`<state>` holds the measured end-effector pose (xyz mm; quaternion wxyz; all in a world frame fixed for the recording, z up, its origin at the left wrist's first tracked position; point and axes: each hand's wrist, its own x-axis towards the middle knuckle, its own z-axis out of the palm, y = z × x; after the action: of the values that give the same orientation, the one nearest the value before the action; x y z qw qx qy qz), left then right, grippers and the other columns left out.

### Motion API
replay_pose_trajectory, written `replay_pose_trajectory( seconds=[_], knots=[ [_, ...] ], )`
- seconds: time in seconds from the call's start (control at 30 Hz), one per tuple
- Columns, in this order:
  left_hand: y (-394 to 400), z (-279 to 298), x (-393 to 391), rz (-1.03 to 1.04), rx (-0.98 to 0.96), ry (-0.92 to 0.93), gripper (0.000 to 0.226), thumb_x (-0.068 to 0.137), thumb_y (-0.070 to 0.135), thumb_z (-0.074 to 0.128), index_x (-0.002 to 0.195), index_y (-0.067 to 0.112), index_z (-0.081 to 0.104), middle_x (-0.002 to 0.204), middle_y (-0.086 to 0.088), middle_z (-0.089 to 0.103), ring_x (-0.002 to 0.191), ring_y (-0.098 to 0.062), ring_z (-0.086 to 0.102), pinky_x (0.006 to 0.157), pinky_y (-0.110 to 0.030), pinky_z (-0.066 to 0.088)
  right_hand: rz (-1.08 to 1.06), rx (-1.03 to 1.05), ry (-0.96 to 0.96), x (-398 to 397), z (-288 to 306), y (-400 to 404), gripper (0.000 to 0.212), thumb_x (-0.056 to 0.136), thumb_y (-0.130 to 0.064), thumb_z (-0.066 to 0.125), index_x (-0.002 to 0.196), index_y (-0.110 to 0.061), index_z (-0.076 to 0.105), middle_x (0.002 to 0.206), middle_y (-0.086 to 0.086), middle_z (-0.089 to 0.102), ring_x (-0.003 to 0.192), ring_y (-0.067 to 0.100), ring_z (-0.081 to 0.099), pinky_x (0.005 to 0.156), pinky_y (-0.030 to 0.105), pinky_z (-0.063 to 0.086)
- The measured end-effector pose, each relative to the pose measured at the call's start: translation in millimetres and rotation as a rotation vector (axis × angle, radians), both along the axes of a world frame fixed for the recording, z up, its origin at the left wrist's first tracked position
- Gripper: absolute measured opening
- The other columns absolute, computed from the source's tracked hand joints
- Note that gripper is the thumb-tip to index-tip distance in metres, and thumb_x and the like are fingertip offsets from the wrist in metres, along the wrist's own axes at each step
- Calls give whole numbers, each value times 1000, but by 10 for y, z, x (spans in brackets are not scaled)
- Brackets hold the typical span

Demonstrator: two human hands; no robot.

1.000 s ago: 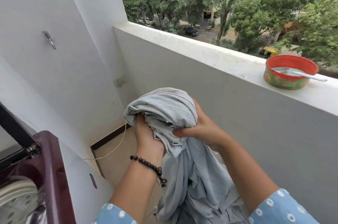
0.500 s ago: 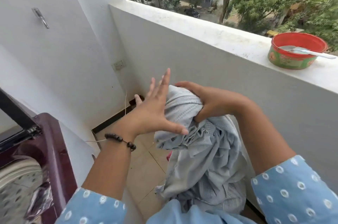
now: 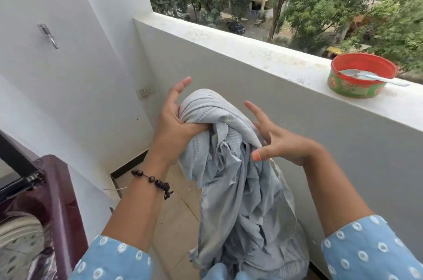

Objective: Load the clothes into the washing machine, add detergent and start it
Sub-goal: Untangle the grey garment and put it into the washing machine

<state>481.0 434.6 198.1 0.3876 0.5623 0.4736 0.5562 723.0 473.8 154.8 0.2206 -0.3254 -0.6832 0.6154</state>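
A pale grey-blue cloth (image 3: pixel 238 179) hangs bunched in front of me over the balcony floor. My left hand (image 3: pixel 176 126) grips its top bundle, the thumb dug into the folds and the fingers behind it. My right hand (image 3: pixel 277 140) is beside the cloth on the right with fingers spread and straight, its thumb at the fabric's edge. The maroon top-loading washing machine (image 3: pixel 61 206) stands at the lower left with its dark lid (image 3: pixel 16 165) raised and the drum (image 3: pixel 18 245) showing.
A red and green tin (image 3: pixel 357 87) with a spoon (image 3: pixel 377 77) across it sits on the white parapet ledge (image 3: pixel 263 55) at the right. A wall socket (image 3: pixel 144 91) and a metal hook (image 3: pixel 48 36) are on the left wall. Tiled floor (image 3: pixel 174 222) lies below.
The cloth passed from hand to hand: my right hand, which gripped the top, has let go and spread its fingers, while my left hand, open before, now grips the bundle.
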Motion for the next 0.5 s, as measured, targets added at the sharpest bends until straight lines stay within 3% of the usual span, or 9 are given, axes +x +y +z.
replay_pose_trajectory(
  seconds=[0.07,0.13,0.2,0.27,0.3,0.4,0.5],
  knots=[
    [53,111,-6,70,41,-225,95,69,-5,82,147,20,36,91,12,77,85,-10,72,77,-31,59,31,5,-38,-6,-147,1,133,56,-45,91,150,-50,-3,158,-13,24,143,6,32,119,44,27],
    [172,182,-70,128,45,-472,95,68,-1,77,150,13,32,99,5,76,90,-14,72,76,-31,59,6,22,-50,-52,-252,0,135,56,-47,91,151,-49,-4,159,-21,14,144,2,26,120,43,26],
    [284,245,-142,60,33,-688,104,66,14,85,152,-1,27,128,-23,60,113,-35,65,93,-47,55,-55,15,-18,-139,-287,-3,136,54,-47,91,152,-46,-4,157,-25,16,141,-3,29,119,38,28],
    [362,272,-152,-74,10,-848,104,62,31,93,145,-4,40,140,-31,45,131,-47,48,111,-65,36,-118,16,50,-265,-268,-5,136,51,-50,91,153,-42,2,153,-23,27,136,-5,37,115,31,34],
    [367,288,-115,-87,1,-884,97,58,36,94,136,0,50,136,-29,47,129,-45,49,112,-66,32,-145,21,98,-333,-254,1,135,49,-53,91,153,-37,8,151,-20,33,134,-3,41,112,28,38],
    [326,274,20,-77,-19,-928,82,48,41,95,117,10,63,113,-18,64,112,-37,60,105,-58,45,-239,-16,256,-493,-249,32,128,46,-54,92,150,-22,26,144,-2,50,129,13,53,102,30,46],
    [271,155,38,-49,-83,-940,91,56,42,92,130,3,58,131,-26,58,125,-41,56,109,-61,41,-349,-53,378,-569,-298,39,108,52,-40,90,144,-17,38,132,4,61,121,24,60,95,37,52]
  ],
)
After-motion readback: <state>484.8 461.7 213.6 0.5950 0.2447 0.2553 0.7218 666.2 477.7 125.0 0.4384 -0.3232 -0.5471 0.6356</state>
